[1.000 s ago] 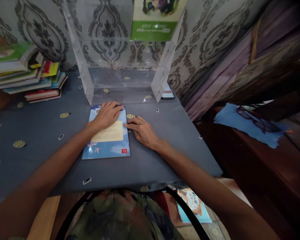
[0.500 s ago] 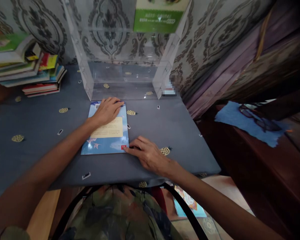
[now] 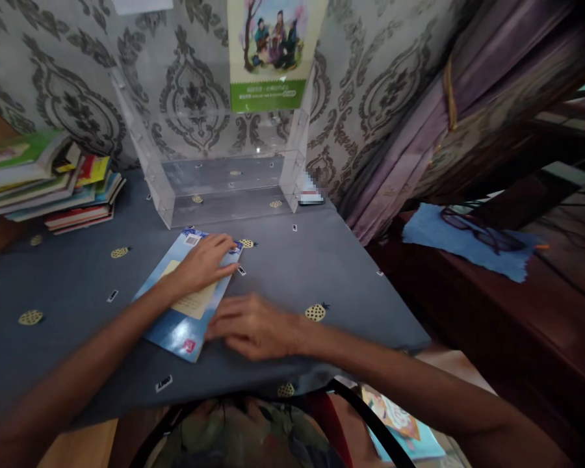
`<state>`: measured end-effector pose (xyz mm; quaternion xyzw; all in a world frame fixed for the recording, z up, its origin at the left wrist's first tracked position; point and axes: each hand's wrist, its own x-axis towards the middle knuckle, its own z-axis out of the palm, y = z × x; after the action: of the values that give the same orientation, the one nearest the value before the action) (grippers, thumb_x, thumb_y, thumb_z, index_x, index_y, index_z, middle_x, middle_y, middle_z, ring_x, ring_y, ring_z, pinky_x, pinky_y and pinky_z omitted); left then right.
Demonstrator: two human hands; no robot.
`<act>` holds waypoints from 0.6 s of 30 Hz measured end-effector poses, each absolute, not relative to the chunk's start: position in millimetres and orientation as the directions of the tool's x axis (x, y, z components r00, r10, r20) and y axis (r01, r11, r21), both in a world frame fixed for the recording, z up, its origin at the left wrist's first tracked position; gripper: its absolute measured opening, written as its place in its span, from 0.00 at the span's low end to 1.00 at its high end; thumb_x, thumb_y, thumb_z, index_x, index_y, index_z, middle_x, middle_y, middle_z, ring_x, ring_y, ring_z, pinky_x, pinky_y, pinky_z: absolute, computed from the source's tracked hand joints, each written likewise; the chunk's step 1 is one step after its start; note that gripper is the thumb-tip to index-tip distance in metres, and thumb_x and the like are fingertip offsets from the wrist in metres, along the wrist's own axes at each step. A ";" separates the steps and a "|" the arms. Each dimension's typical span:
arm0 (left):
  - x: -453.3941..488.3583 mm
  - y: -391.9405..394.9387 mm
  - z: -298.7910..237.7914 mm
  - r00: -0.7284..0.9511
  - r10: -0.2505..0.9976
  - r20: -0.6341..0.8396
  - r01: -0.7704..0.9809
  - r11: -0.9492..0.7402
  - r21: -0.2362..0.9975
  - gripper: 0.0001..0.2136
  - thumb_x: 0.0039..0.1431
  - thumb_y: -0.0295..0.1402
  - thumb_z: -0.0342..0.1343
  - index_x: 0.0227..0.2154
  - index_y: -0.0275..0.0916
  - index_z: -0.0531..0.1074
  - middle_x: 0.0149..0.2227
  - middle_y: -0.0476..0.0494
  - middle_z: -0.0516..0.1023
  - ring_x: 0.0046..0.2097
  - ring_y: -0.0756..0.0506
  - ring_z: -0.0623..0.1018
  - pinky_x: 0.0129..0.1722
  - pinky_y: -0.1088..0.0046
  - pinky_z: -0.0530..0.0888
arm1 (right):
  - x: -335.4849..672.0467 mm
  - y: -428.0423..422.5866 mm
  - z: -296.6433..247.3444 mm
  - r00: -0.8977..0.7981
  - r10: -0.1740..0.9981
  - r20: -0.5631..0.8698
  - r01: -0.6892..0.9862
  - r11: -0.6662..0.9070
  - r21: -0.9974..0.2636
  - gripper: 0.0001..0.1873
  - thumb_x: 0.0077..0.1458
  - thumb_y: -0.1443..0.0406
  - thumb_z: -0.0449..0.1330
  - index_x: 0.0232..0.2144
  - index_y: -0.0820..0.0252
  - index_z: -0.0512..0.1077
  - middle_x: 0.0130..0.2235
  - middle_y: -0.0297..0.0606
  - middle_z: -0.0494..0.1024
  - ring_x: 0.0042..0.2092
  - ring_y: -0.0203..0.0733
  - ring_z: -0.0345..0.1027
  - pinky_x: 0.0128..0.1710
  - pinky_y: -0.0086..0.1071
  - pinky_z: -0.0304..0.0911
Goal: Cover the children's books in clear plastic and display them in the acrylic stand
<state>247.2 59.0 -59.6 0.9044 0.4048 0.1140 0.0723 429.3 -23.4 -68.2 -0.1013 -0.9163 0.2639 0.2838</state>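
A thin blue book (image 3: pixel 163 318) lies slanted on the cloth-covered table, its back cover up, with a cream text panel, a barcode and a small red mark. Across its upper part rests my left hand (image 3: pixel 202 263), palm down, fingers stretched toward the top right edge. My right hand (image 3: pixel 253 327) is at the book's lower right edge, fingers bent and closed against it; motion blurs them slightly, and the undersides of the fingertips are hidden.
Behind the book stands a clear acrylic rack (image 3: pixel 224 211), a green-and-cream illustrated book (image 3: pixel 268 94) in its upper part. Stacked books (image 3: pixel 43 185) occupy the left. Glasses (image 3: pixel 487 234) lie on a blue cloth (image 3: pixel 433 234) at right. Another book (image 3: pixel 414 435) lies below the table's front edge.
The book has turned clockwise, its lower end swinging left. My right hand has moved left and down along with its edge, while my left hand stays on top. The camera view has tilted up.
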 end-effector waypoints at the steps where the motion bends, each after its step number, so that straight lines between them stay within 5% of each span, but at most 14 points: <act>1: 252.8 52.2 -58.4 0.608 0.780 0.151 0.765 -0.626 0.152 0.14 0.66 0.38 0.52 0.49 0.36 0.71 0.53 0.35 0.73 0.55 0.38 0.71 0.55 0.58 0.69 | 431.4 -9.9 -70.1 -0.722 0.453 0.522 0.071 0.800 -0.596 0.14 0.60 0.73 0.51 0.41 0.62 0.76 0.40 0.40 0.81 0.44 0.39 0.73 0.47 0.33 0.68; 4: 267.8 35.6 -53.2 0.498 0.855 0.144 0.867 -0.494 -0.066 0.15 0.66 0.40 0.52 0.47 0.33 0.71 0.48 0.31 0.73 0.52 0.34 0.71 0.50 0.55 0.70 | 437.4 36.0 -77.5 -0.361 0.788 0.499 0.206 0.589 -0.781 0.15 0.60 0.72 0.49 0.40 0.59 0.76 0.39 0.38 0.81 0.40 0.38 0.74 0.44 0.34 0.68; 6: 275.5 29.4 -48.3 0.448 0.885 0.127 0.890 -0.428 -0.156 0.17 0.65 0.42 0.53 0.45 0.32 0.71 0.46 0.30 0.74 0.51 0.32 0.72 0.48 0.54 0.71 | 439.7 63.8 -83.7 -0.211 0.885 0.416 0.222 0.457 -0.861 0.17 0.60 0.71 0.50 0.47 0.58 0.73 0.39 0.38 0.82 0.40 0.39 0.75 0.43 0.35 0.69; 18: 296.4 24.7 -32.4 0.375 0.926 -0.037 0.900 -0.374 -0.226 0.16 0.69 0.34 0.43 0.43 0.31 0.74 0.43 0.31 0.78 0.49 0.34 0.78 0.38 0.62 0.75 | 449.7 81.5 -96.0 -0.199 0.932 0.302 0.269 0.348 -0.898 0.19 0.63 0.70 0.50 0.55 0.59 0.68 0.40 0.38 0.83 0.41 0.40 0.76 0.47 0.38 0.66</act>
<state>296.4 24.7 -32.4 0.8250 0.5533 -0.0787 -0.0840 449.7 81.5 -96.0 -0.4397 -0.6832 0.3640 0.4554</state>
